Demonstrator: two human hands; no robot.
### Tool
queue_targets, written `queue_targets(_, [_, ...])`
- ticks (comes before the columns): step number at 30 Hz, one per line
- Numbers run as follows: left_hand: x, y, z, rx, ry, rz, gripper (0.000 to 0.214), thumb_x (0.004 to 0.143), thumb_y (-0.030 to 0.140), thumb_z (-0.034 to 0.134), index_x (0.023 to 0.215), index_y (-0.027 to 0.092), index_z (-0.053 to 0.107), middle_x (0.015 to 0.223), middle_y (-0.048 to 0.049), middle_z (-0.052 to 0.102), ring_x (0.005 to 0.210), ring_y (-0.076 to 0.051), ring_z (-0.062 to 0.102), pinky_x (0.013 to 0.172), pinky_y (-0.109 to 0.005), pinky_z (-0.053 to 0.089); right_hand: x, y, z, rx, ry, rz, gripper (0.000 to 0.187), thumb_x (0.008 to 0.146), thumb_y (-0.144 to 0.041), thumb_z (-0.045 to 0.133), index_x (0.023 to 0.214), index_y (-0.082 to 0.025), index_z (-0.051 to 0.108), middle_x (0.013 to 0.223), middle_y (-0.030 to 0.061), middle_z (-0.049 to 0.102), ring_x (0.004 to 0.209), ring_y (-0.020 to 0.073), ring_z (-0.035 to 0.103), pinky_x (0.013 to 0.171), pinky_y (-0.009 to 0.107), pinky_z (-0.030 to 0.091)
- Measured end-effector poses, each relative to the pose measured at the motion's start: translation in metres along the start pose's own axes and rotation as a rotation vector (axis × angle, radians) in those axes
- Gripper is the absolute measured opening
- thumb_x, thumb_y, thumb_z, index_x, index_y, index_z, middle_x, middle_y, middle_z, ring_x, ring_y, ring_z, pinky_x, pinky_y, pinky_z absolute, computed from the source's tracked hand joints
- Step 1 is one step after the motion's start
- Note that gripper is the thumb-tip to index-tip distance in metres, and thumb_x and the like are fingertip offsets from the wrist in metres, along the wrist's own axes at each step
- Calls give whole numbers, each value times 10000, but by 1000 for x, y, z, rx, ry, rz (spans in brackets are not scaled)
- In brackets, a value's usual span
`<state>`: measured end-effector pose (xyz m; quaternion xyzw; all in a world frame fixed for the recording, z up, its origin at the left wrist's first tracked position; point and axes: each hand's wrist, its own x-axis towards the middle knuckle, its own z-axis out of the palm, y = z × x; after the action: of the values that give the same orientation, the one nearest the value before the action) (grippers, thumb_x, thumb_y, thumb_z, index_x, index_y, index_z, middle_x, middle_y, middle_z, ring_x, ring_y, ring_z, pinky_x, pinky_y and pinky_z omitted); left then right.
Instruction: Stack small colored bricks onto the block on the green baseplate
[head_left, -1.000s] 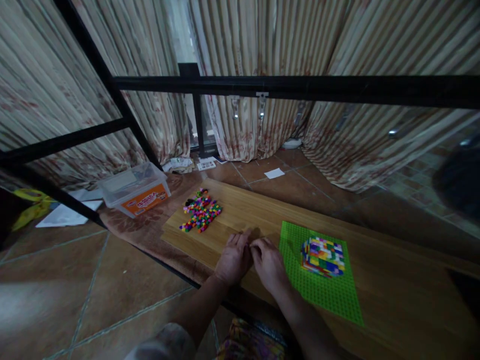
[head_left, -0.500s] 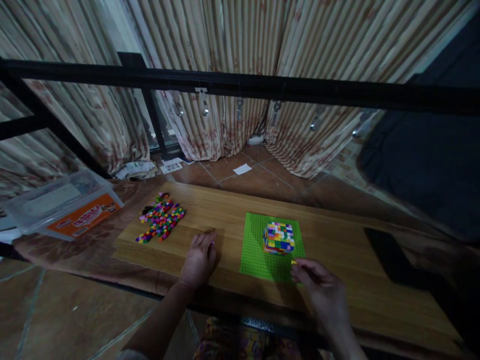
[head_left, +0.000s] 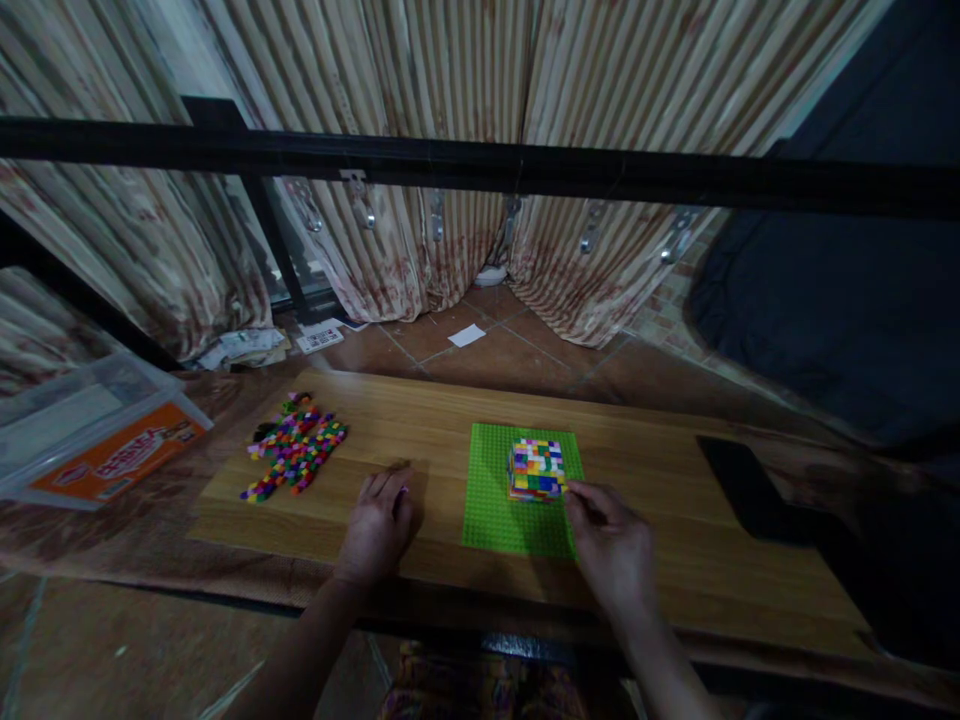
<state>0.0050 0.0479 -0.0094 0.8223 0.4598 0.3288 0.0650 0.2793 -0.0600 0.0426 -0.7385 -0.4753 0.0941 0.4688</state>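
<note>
A compact block of many-coloured toy bricks (head_left: 535, 466) stands on a green studded baseplate (head_left: 491, 525). My right hand (head_left: 613, 545) reaches in from the right, thumb and finger pinched on a small yellow brick (head_left: 568, 486) at the block's near right corner. Whether that brick touches the block, I cannot tell. Left of the baseplate, my left hand (head_left: 376, 525) rests on the wooden board (head_left: 427, 400) with its fingers curled. A tiny pale purple spot shows at its fingertips, too small to name. Farther left lies a loose pile of coloured bricks (head_left: 301, 447).
A clear plastic box (head_left: 97, 430) with an orange label stands left of the board. On the board's right lies a flat black object (head_left: 750, 490). A black metal bar (head_left: 465, 165) crosses in front of the curtains (head_left: 420, 80). Papers (head_left: 244, 347) lie on the floor.
My right hand has moved forward, bringing the yellow brick from in front of the block to its near right corner. My left hand stays curled on the board. The view has shifted slightly.
</note>
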Motion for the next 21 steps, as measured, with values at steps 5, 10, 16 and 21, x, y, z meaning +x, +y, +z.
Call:
queue_targets(5, [-1, -1, 1, 3, 0, 0, 257, 907, 157, 444, 1114, 155, 596, 1045, -95, 669, 987, -239, 588, 887, -393, 503, 3, -3, 1, -73, 16, -20, 246, 845, -382, 563, 871, -185, 710, 859, 64, 718, 743, 187, 672, 683, 292, 508])
queue_targets(10, [-1, -3, 2, 7, 9, 22, 263, 907, 144, 442, 1127, 154, 585, 1041, -91, 665, 979, -239, 586, 884, -393, 500, 4, 0, 3, -37, 6, 47, 225, 823, -398, 607, 871, -200, 704, 830, 47, 726, 718, 183, 677, 686, 290, 515])
queue_targets(16, [-1, -2, 3, 12, 5, 19, 260, 910, 140, 447, 1133, 140, 581, 1021, -91, 662, 961, -231, 582, 878, -381, 501, 3, 3, 4, -9, 26, 12, 226, 823, -414, 626, 846, -205, 708, 830, 37, 720, 715, 169, 672, 665, 266, 509])
queue_targets(21, [-1, -2, 2, 8, 3, 17, 259, 907, 139, 444, 1123, 143, 586, 1042, -94, 664, 980, -233, 584, 894, -393, 497, 2, 7, 5, 12, 50, -43, 224, 834, -412, 628, 809, -207, 713, 815, 34, 723, 728, 169, 676, 688, 267, 508])
